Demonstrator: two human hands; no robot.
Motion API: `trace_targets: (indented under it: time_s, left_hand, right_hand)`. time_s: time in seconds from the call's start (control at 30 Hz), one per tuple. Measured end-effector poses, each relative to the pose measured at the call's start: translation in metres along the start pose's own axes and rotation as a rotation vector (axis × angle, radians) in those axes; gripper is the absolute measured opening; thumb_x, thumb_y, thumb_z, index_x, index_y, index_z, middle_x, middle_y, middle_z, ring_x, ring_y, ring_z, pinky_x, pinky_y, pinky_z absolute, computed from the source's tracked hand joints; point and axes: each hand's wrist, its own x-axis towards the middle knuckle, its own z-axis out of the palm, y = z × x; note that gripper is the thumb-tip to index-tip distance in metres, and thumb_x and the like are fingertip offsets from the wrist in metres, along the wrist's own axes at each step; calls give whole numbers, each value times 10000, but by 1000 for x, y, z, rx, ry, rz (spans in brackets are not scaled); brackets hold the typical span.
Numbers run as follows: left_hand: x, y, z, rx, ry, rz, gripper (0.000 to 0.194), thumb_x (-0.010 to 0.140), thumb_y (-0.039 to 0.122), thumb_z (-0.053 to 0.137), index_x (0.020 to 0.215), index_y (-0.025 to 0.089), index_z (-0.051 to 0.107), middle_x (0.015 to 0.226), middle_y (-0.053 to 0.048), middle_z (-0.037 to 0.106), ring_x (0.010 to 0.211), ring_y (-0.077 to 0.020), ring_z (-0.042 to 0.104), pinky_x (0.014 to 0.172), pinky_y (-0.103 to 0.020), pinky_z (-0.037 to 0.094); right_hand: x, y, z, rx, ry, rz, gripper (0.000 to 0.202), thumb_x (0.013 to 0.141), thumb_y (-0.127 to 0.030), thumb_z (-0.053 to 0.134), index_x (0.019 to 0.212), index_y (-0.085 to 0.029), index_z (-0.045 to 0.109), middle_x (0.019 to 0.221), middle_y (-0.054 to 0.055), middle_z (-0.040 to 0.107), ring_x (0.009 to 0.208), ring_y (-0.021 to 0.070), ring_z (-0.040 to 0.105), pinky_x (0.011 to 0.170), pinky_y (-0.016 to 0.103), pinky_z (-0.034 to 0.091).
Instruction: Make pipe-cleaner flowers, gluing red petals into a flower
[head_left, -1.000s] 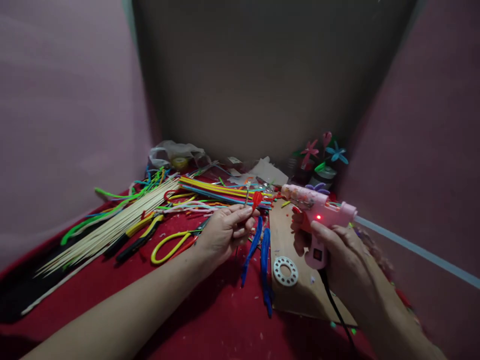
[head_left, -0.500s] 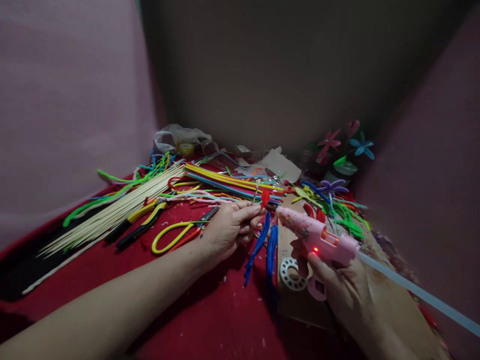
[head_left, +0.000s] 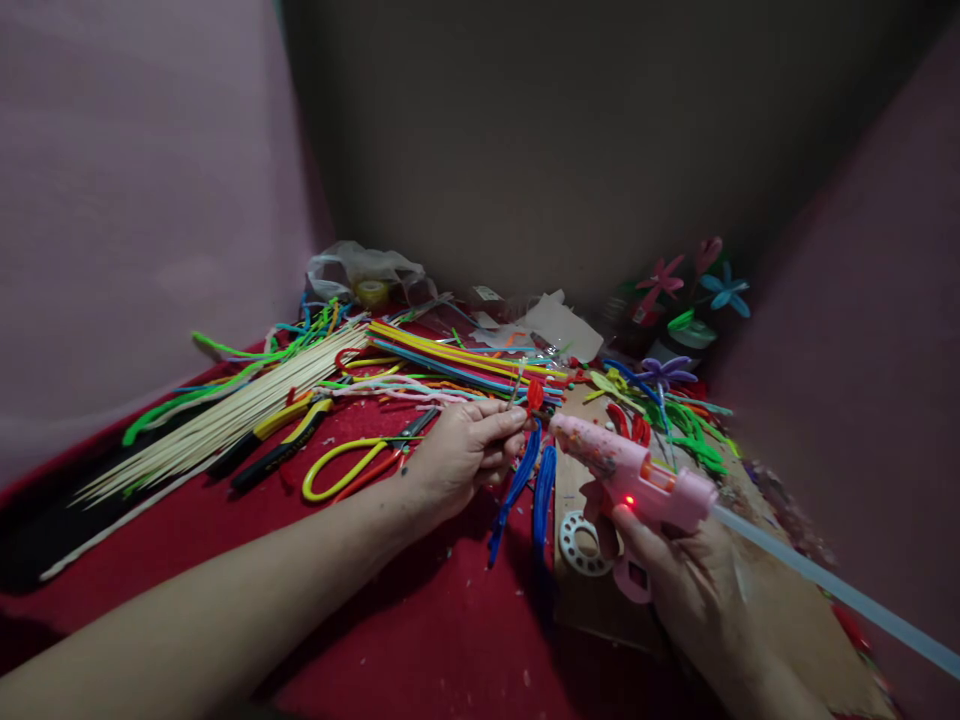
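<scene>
- Left hand (head_left: 474, 442): closed in a pinch, thumb against fingers, gripping a small red piece (head_left: 535, 394) and a thin stick (head_left: 519, 378).
- Right hand (head_left: 667, 560): closed around the handle of a pink glue gun (head_left: 600, 442); the trigger is hidden, so whether it is pressed cannot be told.
- Work position: the red piece stands at the left fingertips, above the upper end of the blue strands (head_left: 545, 490) and just ahead of the gun's nozzle. Contact between nozzle and piece cannot be confirmed.
- Step in hand (judgement): application of hot glue at or near the base of the red piece.
- Next move (judgement): requires a steady pinch, fine nozzle alignment and fingertips clear of the hot tip.
- Left pose: forearm extends forward from the lower left, raised over the red cloth (head_left: 420, 630).
- Right pose: forearm enters from the lower right; the gun tilts nozzle-up toward the left hand, above the board (head_left: 600, 615), its glue stick (head_left: 825, 578) trailing rearward.
</scene>
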Motion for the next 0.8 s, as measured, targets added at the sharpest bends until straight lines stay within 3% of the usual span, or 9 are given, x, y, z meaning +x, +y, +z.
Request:
trace_targets:
  time_s: [0.17, 0.4, 0.8]
  left_hand:
    - [-1, 0, 1, 9, -17, 12, 233, 808, 280, 504, 622, 139, 486, 508, 62, 389, 363, -18, 190, 365, -193, 134]
    - [-1, 0, 1, 0, -9, 5, 202, 803, 272, 509, 650, 141, 500, 517, 61, 402, 360, -16, 197, 359, -184, 132]
    - [-2, -1, 0, -28, -32, -2, 181, 800, 276, 519, 687, 135, 516, 544, 52, 423, 368, -10, 216, 355, -170, 132]
  right_hand:
    - [-1, 4, 0, 28, 10, 22, 307, 738, -455, 587, 784, -174, 700, 533, 25, 586, 490, 148, 545, 421, 219, 442]
    - [-1, 3, 2, 44, 16, 21, 308, 741, -447, 587, 856, -183, 698, 547, 22, 605, 450, 130, 524, 401, 211, 433]
    - [-2, 8, -2, -25, 17, -35, 236, 773, -364, 565, 885, -208, 702, 627, 43, 657, 545, 179, 601, 448, 246, 485]
